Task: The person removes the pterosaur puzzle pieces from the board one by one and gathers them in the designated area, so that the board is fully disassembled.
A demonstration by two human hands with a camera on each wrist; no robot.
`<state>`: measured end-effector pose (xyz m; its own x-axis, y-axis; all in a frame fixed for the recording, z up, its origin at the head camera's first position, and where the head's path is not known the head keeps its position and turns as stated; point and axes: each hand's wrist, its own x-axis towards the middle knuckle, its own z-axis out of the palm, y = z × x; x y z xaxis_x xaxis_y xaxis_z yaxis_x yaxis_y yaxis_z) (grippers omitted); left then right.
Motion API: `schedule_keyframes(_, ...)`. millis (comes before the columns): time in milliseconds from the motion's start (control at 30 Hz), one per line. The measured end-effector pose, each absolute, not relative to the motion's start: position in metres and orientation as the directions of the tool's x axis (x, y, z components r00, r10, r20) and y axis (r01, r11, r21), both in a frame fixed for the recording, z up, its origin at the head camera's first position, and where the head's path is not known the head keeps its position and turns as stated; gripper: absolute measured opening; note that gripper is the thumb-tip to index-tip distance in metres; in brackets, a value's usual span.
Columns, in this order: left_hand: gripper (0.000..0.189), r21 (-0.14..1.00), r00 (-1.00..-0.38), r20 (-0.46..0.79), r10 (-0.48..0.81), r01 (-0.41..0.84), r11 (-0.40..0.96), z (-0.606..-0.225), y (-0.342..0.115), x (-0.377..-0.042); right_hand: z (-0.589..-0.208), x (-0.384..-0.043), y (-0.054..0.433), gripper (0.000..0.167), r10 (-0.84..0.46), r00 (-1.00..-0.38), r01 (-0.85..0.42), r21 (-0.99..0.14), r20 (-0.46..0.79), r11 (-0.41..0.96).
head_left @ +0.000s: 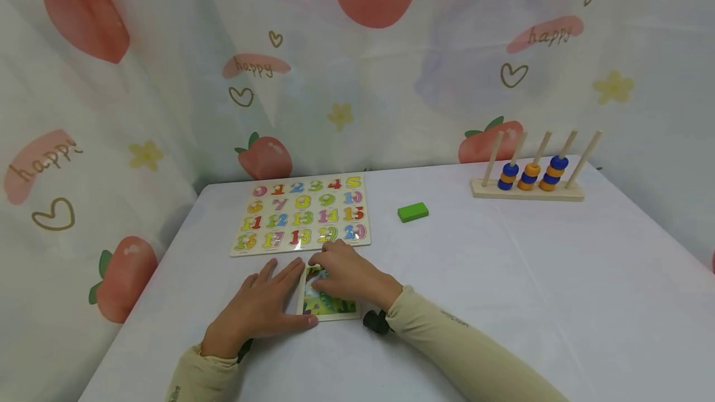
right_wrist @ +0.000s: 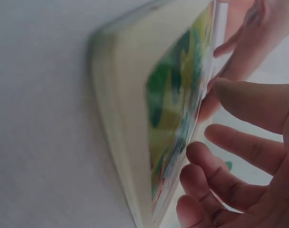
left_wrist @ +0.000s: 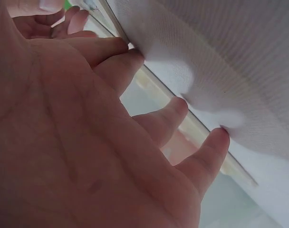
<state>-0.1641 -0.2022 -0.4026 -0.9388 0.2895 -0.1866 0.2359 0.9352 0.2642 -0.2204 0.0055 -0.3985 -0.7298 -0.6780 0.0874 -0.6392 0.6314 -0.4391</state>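
A small picture board (head_left: 335, 308) with a pale frame and a colourful green scene lies flat on the white table. My left hand (head_left: 257, 306) lies at its left side with fingers spread, the thumb at the lower left corner and the index fingertip near the upper left corner. Over the board's upper part is my right hand (head_left: 349, 275), fingers loosely bent and thumb apart from them. The right wrist view shows the right fingertips close to the picture's surface (right_wrist: 178, 80), with nothing visible between them. Part of the picture is hidden under this hand.
Just beyond the hands lies a number board (head_left: 301, 219) with colourful numerals. A green block (head_left: 413, 212) is to its right. Farther right, at the back, stands a wooden peg stand (head_left: 527, 192) with blue and orange beads. A patterned cloth (head_left: 402, 92) hangs behind the table.
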Motion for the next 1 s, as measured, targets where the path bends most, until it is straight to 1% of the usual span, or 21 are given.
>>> schedule_keyframes(167, 0.112, 0.261, -0.938, -0.184, 0.293, 0.241, 0.935, -0.402, -0.201, -0.165, -0.398, -0.223, 0.003, 0.032, -0.693, -0.718, -0.646, -0.435, 0.069, 0.627)
schedule_keyframes(533, 0.112, 0.256, -0.938, -0.197, 0.284, 0.231, 0.939, -0.4, -0.199, -0.166, -0.395, -0.227, 0.0, 0.032, -0.709, -0.705, -0.664, -0.384, 0.034, 0.642)
schedule_keyframes(633, 0.113, 0.264, -0.937, -0.202, 0.285, 0.229, 0.937, -0.399, -0.2, -0.165, -0.396, -0.229, -0.001, 0.032, -0.724, -0.689, -0.685, -0.36, 0.034, 0.634)
schedule_keyframes(867, 0.108, 0.274, -0.938, -0.206, 0.28, 0.219, 0.936, -0.404, -0.204, -0.164, -0.395, -0.235, -0.002, 0.034, -0.771, -0.636, -0.752, -0.246, 0.029, 0.612)
schedule_keyframes(933, 0.106, 0.275, -0.939, -0.212, 0.27, 0.208, 0.939, -0.404, -0.205, -0.164, -0.395, -0.235, -0.001, 0.034, -0.778, -0.628, -0.76, -0.234, 0.022, 0.607)
schedule_keyframes(1000, 0.105, 0.276, -0.939, -0.217, 0.268, 0.205, 0.939, -0.404, -0.205, -0.165, -0.395, -0.236, -0.001, 0.033, -0.78, -0.626, -0.758, -0.245, 0.015, 0.604)
